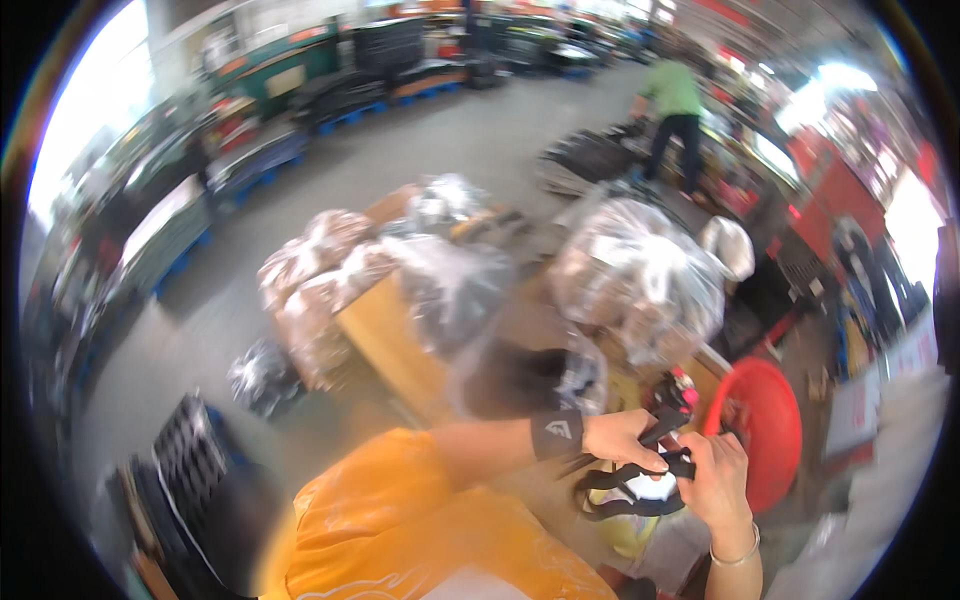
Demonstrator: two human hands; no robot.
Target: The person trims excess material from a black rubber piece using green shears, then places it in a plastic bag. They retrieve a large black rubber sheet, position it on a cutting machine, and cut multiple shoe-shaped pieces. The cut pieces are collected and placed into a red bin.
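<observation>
My left hand (618,437), with a dark band on its wrist, is closed on a black strap-like piece (655,502) whose exact kind I cannot make out. My right hand (718,472), wearing a bangle, pinches the same dark piece close to the left fingertips. Loops of it hang below both hands, over something white and yellow. Just beyond the left hand is a dark object with pink knobs (686,388), blurred. Beside the right hand stands a red tub (762,430), its inside partly showing.
Large clear plastic bags (645,280) and pinkish filled bags (318,275) crowd around a cardboard box (395,340) ahead. A black crate (190,455) is at lower left. A person in green (676,100) bends over farther back. Loaded blue pallets (355,118) line the far side.
</observation>
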